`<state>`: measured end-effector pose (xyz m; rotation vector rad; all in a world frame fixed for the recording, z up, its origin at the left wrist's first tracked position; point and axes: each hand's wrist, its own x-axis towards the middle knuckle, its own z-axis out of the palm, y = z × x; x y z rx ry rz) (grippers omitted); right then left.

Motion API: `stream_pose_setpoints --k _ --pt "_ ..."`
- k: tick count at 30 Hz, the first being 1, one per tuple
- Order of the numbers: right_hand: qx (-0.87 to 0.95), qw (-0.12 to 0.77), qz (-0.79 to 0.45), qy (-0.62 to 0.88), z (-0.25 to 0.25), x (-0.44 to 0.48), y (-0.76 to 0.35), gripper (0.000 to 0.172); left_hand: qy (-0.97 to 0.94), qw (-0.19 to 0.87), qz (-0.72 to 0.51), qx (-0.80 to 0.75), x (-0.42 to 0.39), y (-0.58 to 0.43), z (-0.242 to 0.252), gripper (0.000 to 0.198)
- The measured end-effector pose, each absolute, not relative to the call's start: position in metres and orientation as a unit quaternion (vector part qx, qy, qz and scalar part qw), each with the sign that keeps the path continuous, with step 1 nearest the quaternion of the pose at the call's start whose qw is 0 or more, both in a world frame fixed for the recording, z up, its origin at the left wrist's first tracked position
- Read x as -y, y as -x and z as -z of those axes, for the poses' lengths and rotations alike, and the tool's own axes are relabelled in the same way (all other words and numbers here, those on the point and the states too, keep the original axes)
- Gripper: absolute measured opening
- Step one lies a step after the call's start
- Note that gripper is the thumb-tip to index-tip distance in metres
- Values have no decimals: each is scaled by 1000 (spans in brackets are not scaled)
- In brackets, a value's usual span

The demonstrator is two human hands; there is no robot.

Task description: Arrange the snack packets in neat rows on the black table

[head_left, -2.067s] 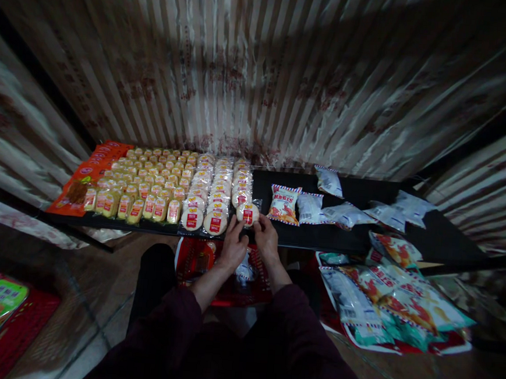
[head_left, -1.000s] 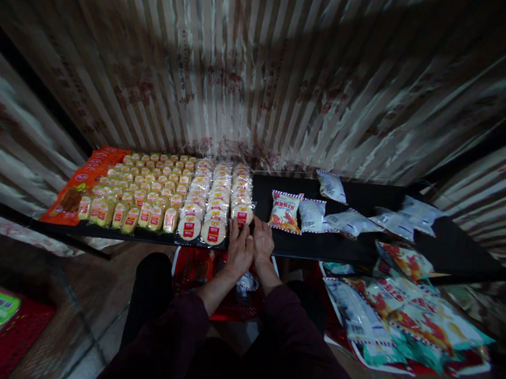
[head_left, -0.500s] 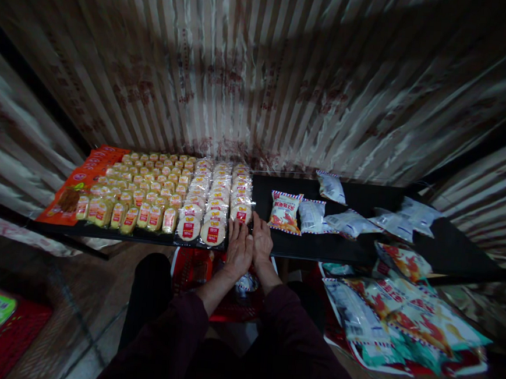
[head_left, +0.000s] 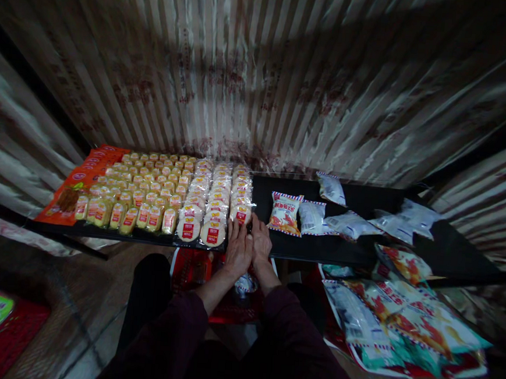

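Observation:
Side by side at the front edge of a black shelf (head_left: 362,253), my left hand (head_left: 238,249) and my right hand (head_left: 260,242) rest with fingers stretched flat. Their fingertips press against the nearest round wrapped rice cracker (head_left: 241,213) at the front of the rightmost cracker row. Neither hand grips anything. Left of it run rows of round crackers (head_left: 210,201) and smaller yellow wrapped snacks (head_left: 143,189). An upright red-and-white snack pack (head_left: 284,213) stands just right of my right hand.
White snack packs (head_left: 351,222) lie scattered over the shelf's right half. An orange bag (head_left: 85,179) lies at the far left. A heap of large snack bags (head_left: 400,318) sits low on the right. A red basket (head_left: 198,273) is under the shelf, and striped curtains hang behind.
Both hands let go of the round cracker they held at the shelf edge, came together, and flattened out against the front of the rightmost row, pushing it back slightly.

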<state>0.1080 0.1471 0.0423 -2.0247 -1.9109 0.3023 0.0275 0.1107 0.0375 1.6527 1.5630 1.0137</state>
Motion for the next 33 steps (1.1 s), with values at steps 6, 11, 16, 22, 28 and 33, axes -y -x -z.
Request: stream_pose_setpoints --k 6,11,16,22,28,33 --pt "683 170 -115 701 -43 -148 -108 51 -637 293 -381 -602 -112 -27 -34 54" --pt "680 247 -116 680 -31 -149 -111 51 -647 282 -383 -596 -113 -28 -28 53" --pt "678 329 -124 646 -17 -152 -118 51 -661 268 -385 -585 -111 -28 -24 54" --pt "671 373 -127 628 -12 -150 -119 49 -679 241 -377 -583 -105 -26 -27 52" --pt "670 402 -132 610 -6 -136 -117 47 -686 216 -387 -577 -91 -25 -32 47" --pt "683 433 -133 573 1 -113 -120 43 -693 205 -403 -562 -69 -24 -32 45"
